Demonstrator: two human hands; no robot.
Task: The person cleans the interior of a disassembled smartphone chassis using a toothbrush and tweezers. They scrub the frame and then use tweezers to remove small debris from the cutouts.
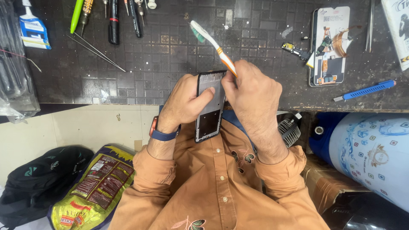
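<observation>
A phone frame (210, 106) is being held upright over the near edge of the bench (170, 64), just above the orange shirt (217, 183). It is being gripped by the left hand (185, 104), whose fingers are closed around its left edge with the thumb pressed across its face. A toothbrush (213, 44) is being clasped in the right hand (251, 96), fingers closed tight on the handle, while the bristle end is being pointed away toward the far side, clear of the frame. The frame is looking stripped and dark inside; whether it is being cleaned already cannot be told, since the bristles are not touching it. Judging by this, brushing is being prepared or paused rather than finished. To the right, an opened phone (329, 44) with loose flex parts is lying face down, apparently waiting to be reassembled, near a blue cutter (366, 90). Screwdrivers (113, 19) and tweezers (96, 53) are lying at the far left.
</observation>
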